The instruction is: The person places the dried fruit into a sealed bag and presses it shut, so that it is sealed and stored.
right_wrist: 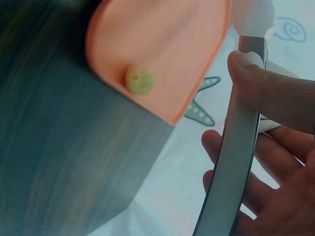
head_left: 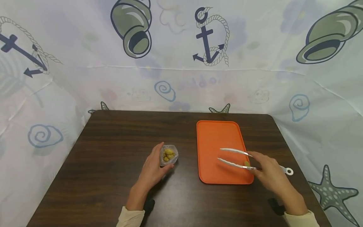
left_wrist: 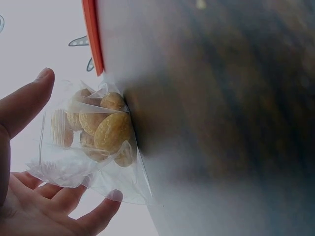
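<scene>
A small clear plastic bag (head_left: pixel 170 155) of wrinkled, tan-yellow round pieces (left_wrist: pixel 110 130) stands on the table. My left hand (head_left: pixel 153 168) curves around its left and near sides. In the left wrist view the fingers (left_wrist: pixel 114 195) touch the bag, while the thumb stands apart from it. My right hand (head_left: pixel 269 171) holds a pair of tongs (right_wrist: pixel 231 147) with white tips and metal arms. Their tips are spread over the orange tray (head_left: pixel 210 135), with nothing between them. One yellowish round piece (right_wrist: pixel 139 80) lies on the tray near its right edge, partly hidden by the tongs in the head view.
The dark wooden table (head_left: pixel 113 157) holds the tray right of centre and the bag left of the tray. A white cloth (head_left: pixel 181 85) printed with anchors, shells and starfish hangs behind and beside the table.
</scene>
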Motion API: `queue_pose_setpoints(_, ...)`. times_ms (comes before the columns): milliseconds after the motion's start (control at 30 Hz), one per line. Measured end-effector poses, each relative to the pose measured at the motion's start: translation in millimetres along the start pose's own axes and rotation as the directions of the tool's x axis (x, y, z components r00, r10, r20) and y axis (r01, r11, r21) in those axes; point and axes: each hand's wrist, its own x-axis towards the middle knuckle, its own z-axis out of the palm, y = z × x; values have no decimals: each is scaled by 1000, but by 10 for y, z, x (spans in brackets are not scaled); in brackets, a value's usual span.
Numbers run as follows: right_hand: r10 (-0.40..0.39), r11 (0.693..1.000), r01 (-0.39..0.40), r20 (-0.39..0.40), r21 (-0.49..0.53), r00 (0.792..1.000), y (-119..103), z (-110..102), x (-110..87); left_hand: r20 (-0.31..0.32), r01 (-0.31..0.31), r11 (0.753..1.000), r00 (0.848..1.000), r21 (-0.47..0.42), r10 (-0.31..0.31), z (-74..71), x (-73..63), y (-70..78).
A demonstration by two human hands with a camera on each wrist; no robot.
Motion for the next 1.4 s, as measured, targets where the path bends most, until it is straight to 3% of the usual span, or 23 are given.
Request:
queue_pose_setpoints(500,75,995,-74,12,-65,997,287,-54,-199,9,15,1000,1000,0,-15,5,7,25)
queue_pose_setpoints(900,140,985,-138,12,-106,990,464,-89,-367,-5,-7,1000,1000,8,7,11,11,13)
queue_pose_setpoints(1400,73,979,-81,-48,-185,996,510,-117,-617,-4,-39,999,999,6,39,-3,-27,-29)
